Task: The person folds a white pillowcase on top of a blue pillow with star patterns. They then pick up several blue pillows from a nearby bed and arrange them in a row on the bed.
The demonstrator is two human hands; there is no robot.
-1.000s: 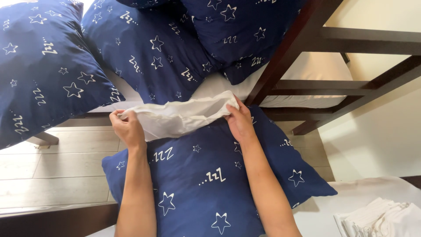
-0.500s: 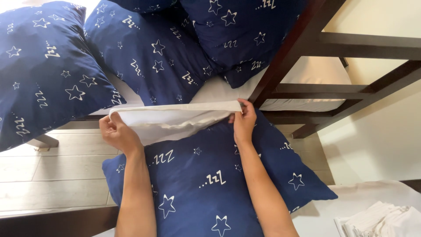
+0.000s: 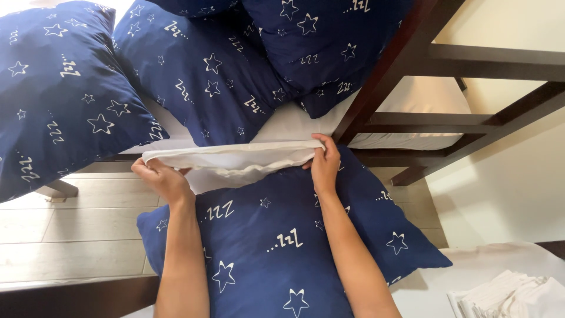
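Directly below you, a navy pillow (image 3: 282, 247) printed with white stars and small sleep-letter motifs lies on a white-covered surface, its open end pointing away from you. From that end a white inner flap (image 3: 235, 160) of fabric is drawn out and stretched level between your two hands. Your left hand (image 3: 162, 176) is clenched on the flap's left corner, fingers curled over the edge. Your right hand (image 3: 323, 162) pinches the right end between thumb and fingers. Holding both ends taut this way seems to keep the white edge straight and the opening of the navy cover spread wide.

Beyond the flap, three more navy pillows (image 3: 206, 76) in the same star print lean against each other on a white mattress (image 3: 406, 97). A dark wooden bed frame (image 3: 447, 59), with slanted post and crossbars, rises to the right of them. Pale wood-look floor (image 3: 76, 229) shows on the left, between the two beds. At the lower right corner a small stack of folded white cloths (image 3: 512, 294) rests on the near surface, well apart from your hands. No packages, labels or signs are visible.
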